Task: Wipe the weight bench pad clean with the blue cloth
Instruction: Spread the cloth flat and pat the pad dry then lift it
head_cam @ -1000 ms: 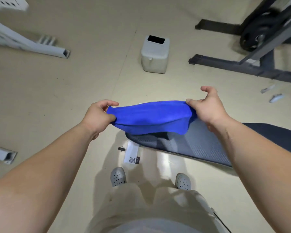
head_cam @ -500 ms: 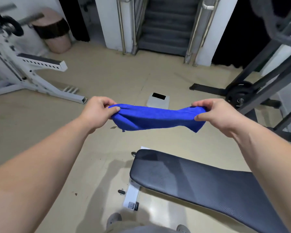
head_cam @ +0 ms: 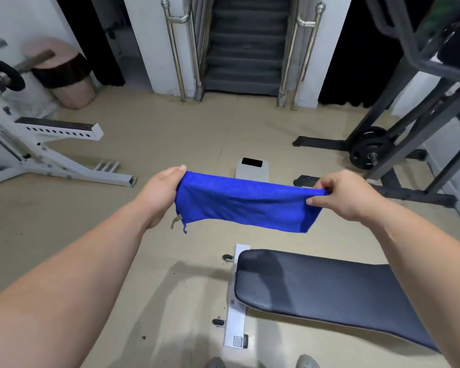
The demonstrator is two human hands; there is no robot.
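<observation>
I hold the blue cloth (head_cam: 246,204) stretched out in the air between both hands. My left hand (head_cam: 158,193) grips its left end and my right hand (head_cam: 343,193) pinches its right end. The cloth hangs well above the floor and is not touching the bench. The dark textured weight bench pad (head_cam: 329,290) lies below and to the right, running from centre to the lower right edge. My right forearm covers the pad's far right part.
The pad sits on a white base bar with small wheels (head_cam: 235,320). A small white bin (head_cam: 252,168) stands on the beige floor ahead. A white rack (head_cam: 37,144) is at left, a black rack with a weight plate (head_cam: 369,148) at right, stairs (head_cam: 243,46) behind.
My view has tilted up from the floor to the room. Both hands pulled the cloth from a bunched roll into a wider, flatter spread, and the bench pad now shows lower in view.
</observation>
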